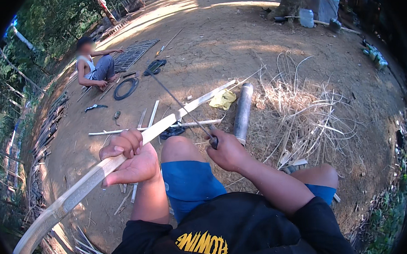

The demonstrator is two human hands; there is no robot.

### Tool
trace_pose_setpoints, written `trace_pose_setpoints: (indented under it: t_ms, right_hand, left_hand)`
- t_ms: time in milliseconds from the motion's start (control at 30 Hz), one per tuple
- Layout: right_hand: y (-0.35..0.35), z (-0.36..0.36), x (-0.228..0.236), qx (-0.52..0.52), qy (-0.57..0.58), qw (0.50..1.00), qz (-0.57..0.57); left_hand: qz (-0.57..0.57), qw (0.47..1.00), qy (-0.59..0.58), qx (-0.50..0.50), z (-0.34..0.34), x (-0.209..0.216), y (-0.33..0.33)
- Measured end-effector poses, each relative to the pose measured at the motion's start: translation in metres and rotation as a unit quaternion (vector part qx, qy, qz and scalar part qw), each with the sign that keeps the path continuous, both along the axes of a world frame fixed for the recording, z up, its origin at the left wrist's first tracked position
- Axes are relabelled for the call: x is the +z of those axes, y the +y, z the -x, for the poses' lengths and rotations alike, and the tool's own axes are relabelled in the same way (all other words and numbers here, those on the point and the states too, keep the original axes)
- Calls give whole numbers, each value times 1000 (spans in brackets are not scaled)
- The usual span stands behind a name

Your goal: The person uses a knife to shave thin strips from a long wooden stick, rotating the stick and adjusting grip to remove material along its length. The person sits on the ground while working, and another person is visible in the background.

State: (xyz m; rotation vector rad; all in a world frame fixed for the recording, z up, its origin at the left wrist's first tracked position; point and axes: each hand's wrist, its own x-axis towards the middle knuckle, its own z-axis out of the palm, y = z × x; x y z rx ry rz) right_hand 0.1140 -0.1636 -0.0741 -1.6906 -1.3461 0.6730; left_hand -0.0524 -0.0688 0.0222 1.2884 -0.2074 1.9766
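Note:
A long pale strip of split bamboo runs slantwise from the lower left to the upper middle. My left hand is wrapped round it, thumb below and fingers curled over the top. In my right hand is the dark handle of a long thin-bladed knife. Its blade points up and to the left, crossing the bamboo strip in this view; whether it touches cannot be told. Beyond my knees lie a dark grey cylinder and a crumpled yellow bag. Thinner pale strips lie on the ground near my left hand.
A tangled heap of pale shavings spreads at right. A person squats at far left beside a slatted lattice panel, a black hose coil and slippers. A plastic jug stands by a tree trunk.

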Motion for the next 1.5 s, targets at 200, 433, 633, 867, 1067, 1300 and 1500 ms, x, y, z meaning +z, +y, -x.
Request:
trace_pose_setpoints:
  t_ms: [200, 433, 633, 867, 1067, 1300, 1500]
  right_hand:
    - [7, 3, 2, 77, -25, 996, -36]
    - [10, -12, -3, 81, -34, 995, 47]
    - [25, -40, -56, 32, -6, 998, 60]
    - [7, -10, -19, 150, -63, 985, -62]
    - [30, -32, -58, -6, -71, 995, 65]
    - [-6, 32, 19, 156, -22, 987, -18]
    - [8, 34, -13, 125, -52, 990, -31]
  left_hand:
    - [-63, 997, 36, -33, -4, -7, -15]
    - [-45, 997, 58, 35, -12, -22, -32]
    - [-23, 997, 26, 63, -22, -30, -42]
    - [-18, 999, 15, 45, -20, -25, -34]
    - [9, 998, 8, 58, -11, -28, -26]
    - [55, 995, -49, 74, 12, -8, -30]
    - [60, 996, -22, 63, 36, 4, -48]
